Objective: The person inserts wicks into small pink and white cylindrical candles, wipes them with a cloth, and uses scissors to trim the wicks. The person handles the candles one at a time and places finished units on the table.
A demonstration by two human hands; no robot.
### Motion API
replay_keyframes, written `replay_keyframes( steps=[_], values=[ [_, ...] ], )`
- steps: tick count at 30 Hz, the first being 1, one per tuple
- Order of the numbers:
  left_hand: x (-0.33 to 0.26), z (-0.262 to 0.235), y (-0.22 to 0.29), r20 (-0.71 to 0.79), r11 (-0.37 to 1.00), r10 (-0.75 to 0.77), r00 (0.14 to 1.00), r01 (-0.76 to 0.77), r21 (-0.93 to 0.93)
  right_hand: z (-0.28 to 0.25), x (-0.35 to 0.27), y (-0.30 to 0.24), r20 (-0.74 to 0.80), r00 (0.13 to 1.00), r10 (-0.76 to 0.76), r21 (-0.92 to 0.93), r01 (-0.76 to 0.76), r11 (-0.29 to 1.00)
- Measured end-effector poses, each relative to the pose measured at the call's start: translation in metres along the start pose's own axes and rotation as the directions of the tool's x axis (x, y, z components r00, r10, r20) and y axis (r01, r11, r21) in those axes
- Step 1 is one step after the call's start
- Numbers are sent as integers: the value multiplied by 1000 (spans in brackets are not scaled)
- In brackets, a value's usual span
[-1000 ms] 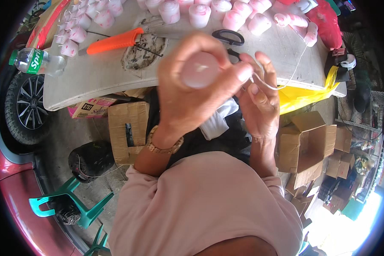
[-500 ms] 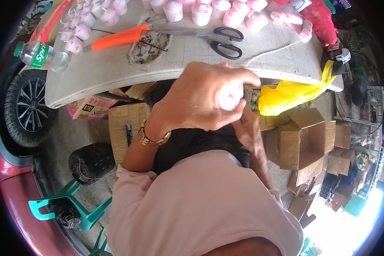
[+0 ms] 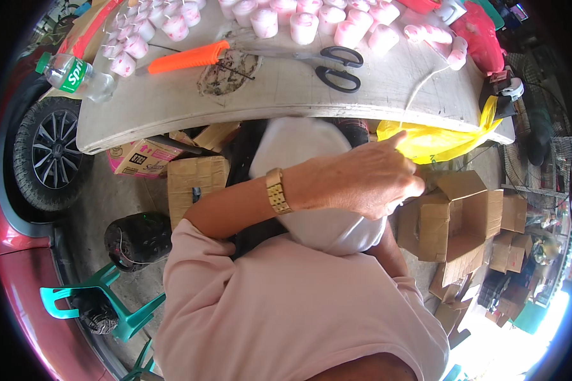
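Note:
My left hand (image 3: 378,181), with a gold watch at its wrist, reaches across my lap with its fingers curled. A small white bit shows at the fingertips; what it is, I cannot make out. Beneath this hand lies a large, smooth, blurred white thing (image 3: 299,143), perhaps a tub or a bag. My right forearm (image 3: 391,255) comes up on the right, its hand hidden behind my left hand and the white thing. A pale cord (image 3: 419,87) runs off the table edge toward my left hand. Pink-and-white cup-shaped candles (image 3: 304,28) stand in rows on the table.
On the white table (image 3: 165,105) lie scissors (image 3: 338,79), an orange-handled knife (image 3: 187,57), a stained dish (image 3: 229,73) and a plastic bottle (image 3: 76,76). A yellow bag (image 3: 438,143) hangs at the edge. An open carton (image 3: 448,219) stands right; a green chair (image 3: 108,301) is lower left.
My left hand has moved right and down, and the small pink-white piece in it no longer shows. A large white thing has come over my lap. The cord has shifted toward my hand.

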State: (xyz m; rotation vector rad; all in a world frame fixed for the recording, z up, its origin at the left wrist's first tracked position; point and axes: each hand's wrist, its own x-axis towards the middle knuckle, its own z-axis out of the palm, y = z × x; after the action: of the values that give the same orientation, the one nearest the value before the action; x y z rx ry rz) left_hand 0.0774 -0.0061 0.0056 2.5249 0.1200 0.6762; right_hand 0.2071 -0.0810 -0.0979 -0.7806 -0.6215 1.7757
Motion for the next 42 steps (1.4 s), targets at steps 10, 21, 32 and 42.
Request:
replay_keyframes(
  steps=[10,21,32,42],
  values=[
    [-47,-13,10,-627,942,-298,720,114,-316,28,19,7,-83,984,-158,-174,142,974],
    [-61,20,13,-776,830,-536,334,40,-556,45,20,6,-21,912,-411,-417,365,832],
    [-66,-2,13,-845,933,-350,405,68,-354,52,34,8,-71,984,-166,-63,161,985],
    [-96,2,23,-826,819,-303,475,573,29,75,30,8,3,980,201,396,-186,899]
  ],
)
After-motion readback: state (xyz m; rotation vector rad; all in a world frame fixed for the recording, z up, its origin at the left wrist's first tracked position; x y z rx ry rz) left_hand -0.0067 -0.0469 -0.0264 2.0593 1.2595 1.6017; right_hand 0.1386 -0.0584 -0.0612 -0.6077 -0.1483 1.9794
